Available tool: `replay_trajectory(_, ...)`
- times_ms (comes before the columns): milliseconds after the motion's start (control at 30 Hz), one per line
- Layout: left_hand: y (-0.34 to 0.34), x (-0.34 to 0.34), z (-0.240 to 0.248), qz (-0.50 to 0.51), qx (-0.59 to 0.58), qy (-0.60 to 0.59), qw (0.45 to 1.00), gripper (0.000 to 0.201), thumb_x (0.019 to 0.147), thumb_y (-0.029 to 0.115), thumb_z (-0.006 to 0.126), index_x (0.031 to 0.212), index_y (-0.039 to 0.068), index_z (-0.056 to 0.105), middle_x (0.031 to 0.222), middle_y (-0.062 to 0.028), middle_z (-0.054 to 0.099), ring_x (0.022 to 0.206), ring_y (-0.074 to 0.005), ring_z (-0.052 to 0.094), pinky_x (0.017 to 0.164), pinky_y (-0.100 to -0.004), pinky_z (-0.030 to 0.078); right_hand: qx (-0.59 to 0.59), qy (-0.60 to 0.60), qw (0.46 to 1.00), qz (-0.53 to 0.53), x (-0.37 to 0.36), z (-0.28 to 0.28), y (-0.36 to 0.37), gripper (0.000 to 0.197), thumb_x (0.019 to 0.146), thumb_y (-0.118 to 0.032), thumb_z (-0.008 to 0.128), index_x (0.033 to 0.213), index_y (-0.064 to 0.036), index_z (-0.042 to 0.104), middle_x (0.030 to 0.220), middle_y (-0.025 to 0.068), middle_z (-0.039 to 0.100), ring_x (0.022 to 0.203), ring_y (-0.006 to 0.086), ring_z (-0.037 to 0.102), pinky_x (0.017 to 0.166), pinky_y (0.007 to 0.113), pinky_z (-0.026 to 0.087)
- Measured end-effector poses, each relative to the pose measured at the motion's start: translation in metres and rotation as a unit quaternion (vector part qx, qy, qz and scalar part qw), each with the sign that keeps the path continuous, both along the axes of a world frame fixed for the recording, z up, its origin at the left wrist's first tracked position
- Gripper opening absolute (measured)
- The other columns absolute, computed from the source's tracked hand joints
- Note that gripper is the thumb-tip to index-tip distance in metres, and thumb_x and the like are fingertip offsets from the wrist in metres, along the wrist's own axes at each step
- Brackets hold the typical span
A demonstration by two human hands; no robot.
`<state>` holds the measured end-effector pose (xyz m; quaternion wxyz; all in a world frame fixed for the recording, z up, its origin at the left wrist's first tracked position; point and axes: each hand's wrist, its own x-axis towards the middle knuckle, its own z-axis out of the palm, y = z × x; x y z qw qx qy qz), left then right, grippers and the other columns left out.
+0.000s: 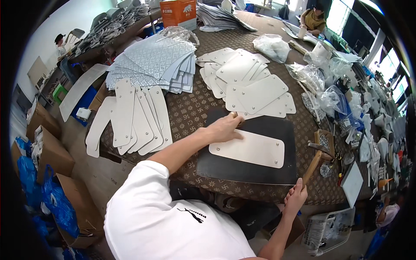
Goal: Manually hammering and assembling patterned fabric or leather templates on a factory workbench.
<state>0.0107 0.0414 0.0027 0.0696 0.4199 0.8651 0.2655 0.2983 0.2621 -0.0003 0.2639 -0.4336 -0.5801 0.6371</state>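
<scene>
My left hand (224, 129) is closed round a short brass-coloured tool (234, 114), whose rounded end shows above the fingers; its lower part is hidden. The hand rests at the upper left edge of a white rounded panel (247, 148) with metal studs at its corners. This panel lies on a black mat (260, 175). My right hand (296, 195) grips the wooden handle of a hammer (313, 166) at the table's front edge. The hammer's head is raised toward a small box of metal fasteners (324, 142).
Studded white panels lie fanned in stacks beyond the mat (258, 93) and at the left (141, 117). Patterned sheets (149, 63) and an orange box (178, 14) are behind. Plastic bags (333, 97) crowd the right side. Another person (313, 21) sits at the far right.
</scene>
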Motion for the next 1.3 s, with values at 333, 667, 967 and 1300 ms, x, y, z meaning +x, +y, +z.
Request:
replay_trajectory(333, -0.021, -0.034, 0.017, -0.019, -0.217, -0.029, 0.976, 0.064, 0.079, 0.042, 0.083, 0.122, 0.000, 0.062, 0.122, -0.0195, 0.062, 0.106, -0.0357, 0.065, 0.090, -0.0449, 0.053, 0.136, 0.066, 0.987, -0.048, -0.034, -0.045, 0.027, 0.034, 0.106, -0.034, 0.057, 0.082, -0.0127, 0.047, 0.062, -0.0085, 0.033, 0.048, 0.0014, 0.030, 0.041, 0.022, 0.024)
replay_trajectory(667, 0.071, -0.105, 0.047, 0.135, -0.074, 0.195, 0.969, 0.060, 0.089, 0.044, 0.074, 0.134, 0.008, 0.058, 0.141, -0.0211, 0.054, 0.105, -0.0388, 0.069, 0.089, -0.0485, 0.056, 0.133, 0.068, 0.987, -0.050, -0.038, -0.045, 0.028, 0.034, 0.107, -0.034, 0.056, 0.082, -0.0115, 0.046, 0.062, -0.0083, 0.034, 0.048, 0.0014, 0.030, 0.042, 0.023, 0.024)
replay_trajectory(967, 0.129, -0.091, -0.042, 0.000, -0.044, 0.259, 0.965, 0.050, 0.098, 0.047, 0.061, 0.139, 0.019, 0.057, 0.149, -0.0318, 0.044, 0.102, -0.0411, 0.071, 0.078, -0.0480, 0.061, 0.082, 0.091, 0.992, -0.034, -0.030, -0.050, 0.030, 0.033, 0.107, -0.034, 0.055, 0.083, -0.0135, 0.045, 0.062, -0.0087, 0.033, 0.048, 0.0005, 0.030, 0.041, 0.021, 0.024)
replay_trajectory(1300, 0.131, -0.170, -0.044, 0.008, -0.035, 0.330, 0.943, 0.036, 0.100, 0.046, 0.056, 0.129, 0.025, 0.061, 0.150, -0.0287, 0.045, 0.093, -0.0389, 0.074, 0.068, -0.0460, 0.062, 0.047, 0.114, 0.992, -0.040, -0.025, -0.040, 0.028, 0.031, 0.107, -0.034, 0.056, 0.086, -0.0135, 0.046, 0.064, -0.0086, 0.036, 0.048, 0.0004, 0.031, 0.041, 0.022, 0.025)
